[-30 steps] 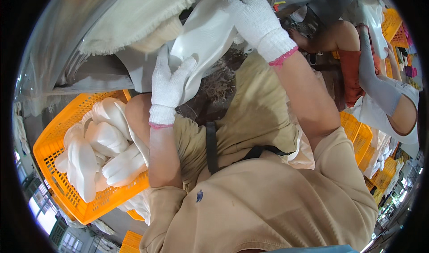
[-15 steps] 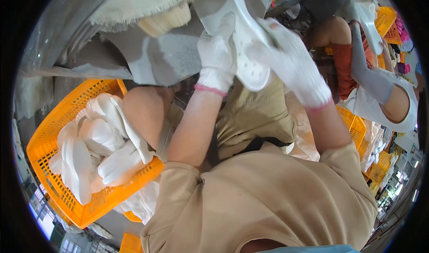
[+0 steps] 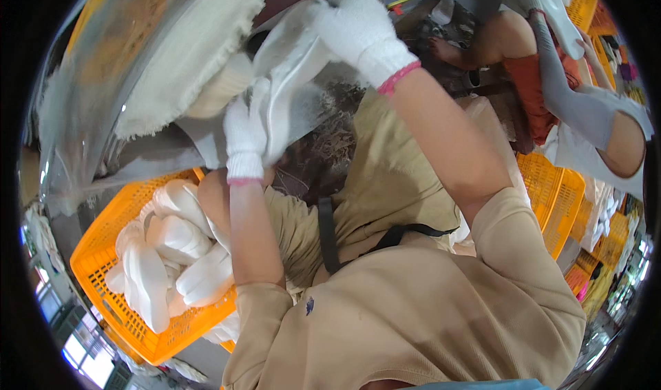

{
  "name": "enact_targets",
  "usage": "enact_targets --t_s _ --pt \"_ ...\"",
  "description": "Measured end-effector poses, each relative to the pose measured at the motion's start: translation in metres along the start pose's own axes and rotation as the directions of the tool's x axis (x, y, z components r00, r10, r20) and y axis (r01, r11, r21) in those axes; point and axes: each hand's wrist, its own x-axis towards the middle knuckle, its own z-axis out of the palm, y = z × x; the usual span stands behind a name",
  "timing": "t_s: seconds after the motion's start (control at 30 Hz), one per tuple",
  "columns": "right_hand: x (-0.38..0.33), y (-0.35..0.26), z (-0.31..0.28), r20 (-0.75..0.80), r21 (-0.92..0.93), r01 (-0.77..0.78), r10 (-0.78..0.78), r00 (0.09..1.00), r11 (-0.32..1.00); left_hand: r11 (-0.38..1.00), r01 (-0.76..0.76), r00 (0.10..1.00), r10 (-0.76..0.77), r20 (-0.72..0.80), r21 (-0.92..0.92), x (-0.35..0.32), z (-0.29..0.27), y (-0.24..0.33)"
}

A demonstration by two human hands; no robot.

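A long white shoe sole (image 3: 292, 73) is stretched between my two hands, tilted, beside a fuzzy cream buffing wheel (image 3: 196, 49). My left hand (image 3: 246, 131), in a white knit glove with a pink cuff, grips the lower end of the sole. At its upper end, my gloved right hand (image 3: 365, 35) is closed over the sole, its fingertips partly blurred. Whether the sole touches the wheel or its pale hub (image 3: 224, 90), I cannot tell.
An orange basket (image 3: 103, 245) full of white soles (image 3: 148, 276) stands by my left leg. The clear machine cover (image 3: 89, 100) curves over the left side. At right, a seated person (image 3: 578, 104) holds another white sole (image 3: 558, 18), near more orange baskets (image 3: 551, 190).
Both hands have shifted left with the sole, closer to the wheel. My right hand has moved up to the sole's far end, and the sole has turned from its earlier angle.
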Motion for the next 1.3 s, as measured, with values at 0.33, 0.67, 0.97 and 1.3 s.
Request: enact_targets --t_s 0.33,0.67,0.97,1.3 --pt "-0.118 -0.019 -0.054 0.231 -0.473 0.653 -0.633 0.739 0.591 0.284 0.281 0.956 -0.165 0.242 -0.917 0.006 0.073 0.064" --pt "-0.173 -0.028 0.018 0.094 -0.228 0.814 -0.82 0.564 0.534 -0.533 0.491 0.864 0.398 0.308 -0.689 -0.013 0.032 0.014" --pt "-0.139 -0.047 0.045 0.046 -0.317 0.597 -0.616 0.786 0.737 0.066 0.404 0.91 -0.127 0.394 -0.912 0.0 0.025 0.009" --pt "-0.121 -0.078 0.068 -0.072 -0.154 0.428 -0.442 0.894 0.891 0.91 -0.363 0.918 0.311 -0.246 -0.202 -0.001 0.056 -0.042"
